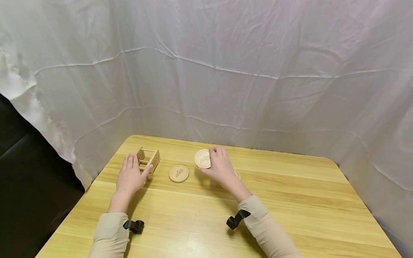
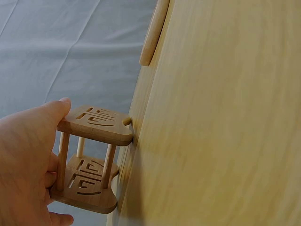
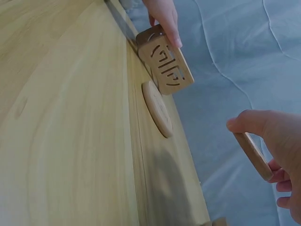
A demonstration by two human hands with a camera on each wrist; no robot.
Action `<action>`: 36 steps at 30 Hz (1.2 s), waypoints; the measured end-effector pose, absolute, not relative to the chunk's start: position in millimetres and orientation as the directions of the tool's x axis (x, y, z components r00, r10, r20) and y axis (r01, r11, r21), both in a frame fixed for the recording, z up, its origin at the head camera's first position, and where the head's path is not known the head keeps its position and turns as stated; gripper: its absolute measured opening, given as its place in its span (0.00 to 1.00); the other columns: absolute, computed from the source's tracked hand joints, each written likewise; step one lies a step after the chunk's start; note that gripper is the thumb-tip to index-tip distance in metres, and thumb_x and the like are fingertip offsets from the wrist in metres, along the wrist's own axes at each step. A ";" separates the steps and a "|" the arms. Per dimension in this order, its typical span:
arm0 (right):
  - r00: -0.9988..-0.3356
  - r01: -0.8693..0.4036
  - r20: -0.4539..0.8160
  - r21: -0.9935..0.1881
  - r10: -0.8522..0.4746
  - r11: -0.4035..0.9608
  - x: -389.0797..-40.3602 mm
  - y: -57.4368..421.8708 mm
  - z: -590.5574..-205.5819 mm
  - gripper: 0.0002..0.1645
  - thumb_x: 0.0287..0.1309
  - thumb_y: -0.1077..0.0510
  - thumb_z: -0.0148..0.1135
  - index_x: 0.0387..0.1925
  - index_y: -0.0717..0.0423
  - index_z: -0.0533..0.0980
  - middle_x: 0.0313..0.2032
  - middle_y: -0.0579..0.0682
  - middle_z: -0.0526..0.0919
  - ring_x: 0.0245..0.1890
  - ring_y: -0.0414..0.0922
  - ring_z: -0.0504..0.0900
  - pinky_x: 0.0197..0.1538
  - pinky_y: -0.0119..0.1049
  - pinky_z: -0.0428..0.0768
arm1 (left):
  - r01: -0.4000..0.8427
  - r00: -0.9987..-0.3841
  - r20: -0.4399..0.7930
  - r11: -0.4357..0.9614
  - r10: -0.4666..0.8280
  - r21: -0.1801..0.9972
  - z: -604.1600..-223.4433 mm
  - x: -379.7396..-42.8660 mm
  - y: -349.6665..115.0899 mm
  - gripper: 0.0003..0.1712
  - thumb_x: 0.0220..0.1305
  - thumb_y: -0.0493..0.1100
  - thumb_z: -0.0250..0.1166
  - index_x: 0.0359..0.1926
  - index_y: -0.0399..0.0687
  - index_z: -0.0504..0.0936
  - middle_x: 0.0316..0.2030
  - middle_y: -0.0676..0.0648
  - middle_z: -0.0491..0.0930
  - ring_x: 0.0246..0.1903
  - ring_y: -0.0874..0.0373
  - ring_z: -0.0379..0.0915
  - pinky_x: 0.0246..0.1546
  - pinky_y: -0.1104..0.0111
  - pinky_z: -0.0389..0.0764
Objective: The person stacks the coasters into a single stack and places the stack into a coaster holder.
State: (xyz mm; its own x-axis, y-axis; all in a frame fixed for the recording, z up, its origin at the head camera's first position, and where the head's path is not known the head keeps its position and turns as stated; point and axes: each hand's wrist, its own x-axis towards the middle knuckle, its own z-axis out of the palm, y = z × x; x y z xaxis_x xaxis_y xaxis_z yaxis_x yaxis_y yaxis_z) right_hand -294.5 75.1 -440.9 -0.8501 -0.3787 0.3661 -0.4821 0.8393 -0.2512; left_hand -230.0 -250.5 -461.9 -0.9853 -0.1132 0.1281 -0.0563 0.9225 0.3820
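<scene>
A wooden coaster rack (image 1: 154, 164) with cut-out side panels and thin rods stands at the table's left. My left hand (image 1: 129, 176) grips it, thumb on the near panel and fingers along the opposite one, as the left wrist view (image 2: 96, 125) shows. Above the table my right hand (image 1: 221, 166) pinches a round wooden coaster (image 1: 202, 159) by its edge, tilted with its printed face showing. A second coaster (image 1: 179, 173) lies flat between the rack and my right hand. Part of a third coaster (image 1: 237, 174) shows beneath my right wrist, which hides most of it.
The wood-grain table (image 1: 290, 200) reaches to a pale hanging cloth (image 1: 206, 89) along its back and sides. A black surface (image 1: 29, 179) lies beyond the left edge. Each sleeve carries a small black wrist camera (image 1: 138, 227).
</scene>
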 end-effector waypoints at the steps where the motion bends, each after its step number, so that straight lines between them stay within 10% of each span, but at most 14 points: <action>1: -0.851 -0.483 0.364 -0.257 -0.379 0.837 -294.2 77.1 -440.7 0.52 0.43 0.37 0.74 0.61 0.66 0.69 0.54 0.59 0.71 0.60 0.55 0.67 0.67 0.48 0.68 | -0.056 -0.985 0.129 0.923 -0.113 0.382 -462.0 -230.2 -250.7 0.55 0.71 0.69 0.40 0.72 0.23 0.41 0.73 0.24 0.37 0.74 0.29 0.32 0.75 0.41 0.39; 36: -0.847 -0.483 0.397 -0.292 -0.355 0.826 -270.6 153.2 -437.5 0.52 0.41 0.39 0.74 0.60 0.69 0.70 0.53 0.65 0.72 0.59 0.61 0.67 0.64 0.56 0.70 | -0.066 -0.985 0.122 0.921 -0.122 0.384 -462.3 -230.6 -251.3 0.54 0.71 0.69 0.41 0.73 0.23 0.42 0.73 0.24 0.37 0.74 0.29 0.32 0.74 0.40 0.40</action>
State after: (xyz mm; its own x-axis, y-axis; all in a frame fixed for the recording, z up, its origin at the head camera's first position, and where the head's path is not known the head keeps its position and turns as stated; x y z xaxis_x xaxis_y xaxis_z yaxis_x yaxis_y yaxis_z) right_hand -270.6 153.2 -437.5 -0.8467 -0.3546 0.3967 -0.4827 0.8257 -0.2920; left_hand -230.6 -251.3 -462.3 -0.9850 -0.1220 0.1225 -0.0663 0.9210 0.3839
